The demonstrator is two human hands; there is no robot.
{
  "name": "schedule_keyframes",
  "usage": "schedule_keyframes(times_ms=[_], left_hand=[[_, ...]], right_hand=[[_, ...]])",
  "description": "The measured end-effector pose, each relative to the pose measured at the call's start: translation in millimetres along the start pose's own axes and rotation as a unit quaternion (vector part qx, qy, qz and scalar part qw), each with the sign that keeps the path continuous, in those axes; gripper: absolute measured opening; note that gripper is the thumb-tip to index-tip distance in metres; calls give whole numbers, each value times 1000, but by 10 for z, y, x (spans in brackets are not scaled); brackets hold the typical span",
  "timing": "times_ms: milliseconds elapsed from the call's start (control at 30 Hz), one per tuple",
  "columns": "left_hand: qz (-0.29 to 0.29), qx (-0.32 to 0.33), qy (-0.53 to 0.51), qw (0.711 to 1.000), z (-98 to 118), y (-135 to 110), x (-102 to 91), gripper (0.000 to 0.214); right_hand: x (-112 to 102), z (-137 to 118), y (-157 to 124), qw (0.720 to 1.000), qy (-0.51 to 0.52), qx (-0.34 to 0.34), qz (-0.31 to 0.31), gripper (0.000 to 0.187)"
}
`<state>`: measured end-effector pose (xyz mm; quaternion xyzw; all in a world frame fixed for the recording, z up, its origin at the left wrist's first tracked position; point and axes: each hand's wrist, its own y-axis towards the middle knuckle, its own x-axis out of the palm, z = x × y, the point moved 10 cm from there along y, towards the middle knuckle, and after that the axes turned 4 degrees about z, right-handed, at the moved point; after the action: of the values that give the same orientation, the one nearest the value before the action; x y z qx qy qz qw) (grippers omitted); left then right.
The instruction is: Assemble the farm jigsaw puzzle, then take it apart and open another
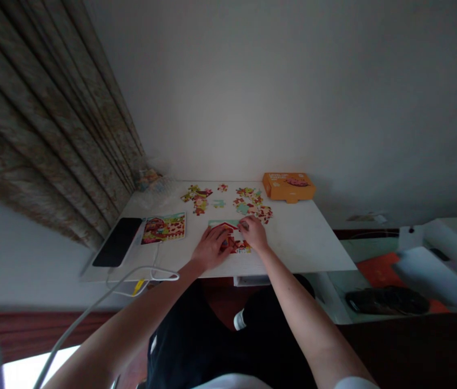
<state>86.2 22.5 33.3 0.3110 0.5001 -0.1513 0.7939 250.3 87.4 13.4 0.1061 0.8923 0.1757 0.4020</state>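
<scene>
A partly joined jigsaw puzzle (228, 223) with a red barn picture lies near the front edge of the white table. My left hand (211, 248) rests flat over its left side, fingers stretched out and covering part of the picture. At the upper right edge of the puzzle, my right hand (253, 232) is closed in a pinch on a puzzle piece, mostly hidden by the fingers. Loose puzzle pieces (253, 202) lie in a heap just beyond my right hand. More loose pieces (199, 202) are spread farther back on the left.
An orange puzzle box (289, 187) stands at the back right of the table (309, 243). To the left lie a picture card (164, 228) and a black phone (117, 242). A white cable (139, 270) crosses the front left edge. A clear plastic bag (155, 189) sits by the curtain.
</scene>
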Motion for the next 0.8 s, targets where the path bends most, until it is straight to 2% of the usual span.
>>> schedule_keyframes(times_ms=[167, 233, 300, 400, 500, 567, 800], left_hand=[[47, -27, -14, 998, -51, -13, -83, 52], [52, -17, -24, 998, -31, -14, -90, 49], [43, -1, -26, 999, 0, -11, -68, 45], [21, 7, -11, 1000, 12, -5, -18, 40], [17, 3, 5, 1000, 9, 2, -13, 38], [21, 7, 7, 1000, 27, 8, -29, 37], [26, 3, 22, 999, 15, -1, -35, 36]], right_hand=[[-23, 308, 85, 991, 103, 85, 16, 31], [6, 435, 90, 980, 157, 122, -5, 35], [19, 465, 52, 973, 187, 128, -31, 34], [-75, 303, -70, 987, 144, 71, -30, 29], [-118, -46, -230, 997, 47, -37, -42, 20], [-111, -213, -301, 995, -6, -79, -57, 17], [-130, -323, -300, 991, -50, -97, -73, 17]])
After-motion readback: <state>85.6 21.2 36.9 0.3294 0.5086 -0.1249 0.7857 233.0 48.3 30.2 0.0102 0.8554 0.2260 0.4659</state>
